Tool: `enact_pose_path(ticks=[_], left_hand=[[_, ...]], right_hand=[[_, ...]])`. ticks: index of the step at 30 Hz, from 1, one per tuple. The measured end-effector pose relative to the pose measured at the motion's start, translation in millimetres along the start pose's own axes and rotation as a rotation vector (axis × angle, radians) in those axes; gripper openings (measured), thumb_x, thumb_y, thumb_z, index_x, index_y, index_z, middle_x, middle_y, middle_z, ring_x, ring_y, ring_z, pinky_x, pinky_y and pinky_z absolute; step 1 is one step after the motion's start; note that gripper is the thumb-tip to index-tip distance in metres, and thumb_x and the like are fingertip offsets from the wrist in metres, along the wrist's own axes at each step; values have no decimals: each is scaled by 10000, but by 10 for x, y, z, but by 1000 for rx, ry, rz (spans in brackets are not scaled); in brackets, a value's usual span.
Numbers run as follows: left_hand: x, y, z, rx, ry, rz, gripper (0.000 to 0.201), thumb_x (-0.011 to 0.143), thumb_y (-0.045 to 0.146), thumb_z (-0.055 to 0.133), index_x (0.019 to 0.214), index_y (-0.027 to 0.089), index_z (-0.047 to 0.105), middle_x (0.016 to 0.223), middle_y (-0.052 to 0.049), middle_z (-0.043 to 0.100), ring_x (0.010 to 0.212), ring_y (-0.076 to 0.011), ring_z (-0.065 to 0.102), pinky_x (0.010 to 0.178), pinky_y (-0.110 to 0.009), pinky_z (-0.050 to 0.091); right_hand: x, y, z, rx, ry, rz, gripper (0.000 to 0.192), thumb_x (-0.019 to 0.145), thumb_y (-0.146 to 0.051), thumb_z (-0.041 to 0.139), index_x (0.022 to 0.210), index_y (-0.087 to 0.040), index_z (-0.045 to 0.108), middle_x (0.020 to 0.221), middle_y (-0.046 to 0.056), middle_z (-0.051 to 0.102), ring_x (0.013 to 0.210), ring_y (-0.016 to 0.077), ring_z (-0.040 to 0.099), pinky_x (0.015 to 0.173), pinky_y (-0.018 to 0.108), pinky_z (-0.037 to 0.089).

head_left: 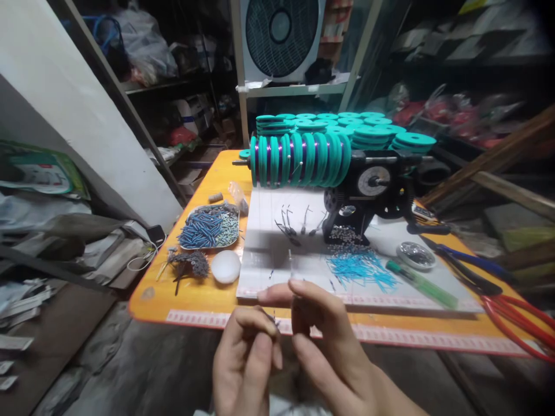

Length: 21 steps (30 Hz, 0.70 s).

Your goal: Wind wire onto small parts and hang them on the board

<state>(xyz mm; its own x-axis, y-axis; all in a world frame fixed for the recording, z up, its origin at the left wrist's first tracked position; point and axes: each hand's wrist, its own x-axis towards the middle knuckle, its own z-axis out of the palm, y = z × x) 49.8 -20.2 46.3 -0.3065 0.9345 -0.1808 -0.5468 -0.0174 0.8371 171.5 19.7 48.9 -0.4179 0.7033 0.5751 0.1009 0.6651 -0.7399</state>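
My left hand (247,361) is in front of the table's near edge, thumb pressed against the curled fingers. A tiny dark piece shows beside its fingertips, but what the pinch holds is too small to make out. Close by on the right is my right hand (332,341), its thumb and fingers bent and apart, with nothing visible between them. Beyond both hands lies a white board (264,242) with several small dark parts with thin leads (291,222). Short light-blue tubes (362,270) lie in a pile near small silvery pieces (346,236).
A black winding machine (368,185) carries a row of teal discs (299,160). Behind it stand stacked teal discs (373,138). Left are a tray of blue pieces (199,228) and a white bowl (225,266). Right are a green tube (422,284), pliers (468,271) and red cable (515,323).
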Motion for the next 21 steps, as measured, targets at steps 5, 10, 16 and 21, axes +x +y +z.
enact_pose_path(ticks=[5, 10, 16, 21], left_hand=[[-36, 26, -82, -173, 15, -151, 309, 673, 394, 772, 751, 195, 550, 555, 54, 448, 436, -11, 339, 416, -110, 249], [-91, -47, -270, -160, -132, -214, 220, 781, 352, 678, 818, 205, 519, 563, 58, 479, 416, 0, 271, 393, -92, 251], [-189, -75, -231, -141, -68, -255, 315, 713, 357, 751, 807, 183, 506, 531, 60, 499, 411, 11, 272, 398, -81, 247], [-229, -49, -196, -11, 14, -265, 432, 625, 413, 811, 806, 169, 503, 526, 53, 510, 400, 3, 345, 396, -89, 255]], right_hand=[[-68, -52, -115, 170, -183, 229, 399, 930, -164, 262, 1285, -264, 412, 724, -36, 577, 666, -107, 547, 658, -44, 415], [-60, -211, -104, -318, -99, 204, 362, 825, -200, 532, 1172, -291, 575, 968, -69, 630, 849, -111, 584, 750, -53, 412], [-109, -246, 53, -240, -63, 203, 212, 801, -110, 518, 932, -175, 672, 680, -44, 581, 605, -117, 486, 591, -25, 332], [-186, -209, 107, -300, 4, 132, 159, 775, -71, 520, 841, -116, 658, 659, -10, 551, 606, -88, 437, 568, 13, 313]])
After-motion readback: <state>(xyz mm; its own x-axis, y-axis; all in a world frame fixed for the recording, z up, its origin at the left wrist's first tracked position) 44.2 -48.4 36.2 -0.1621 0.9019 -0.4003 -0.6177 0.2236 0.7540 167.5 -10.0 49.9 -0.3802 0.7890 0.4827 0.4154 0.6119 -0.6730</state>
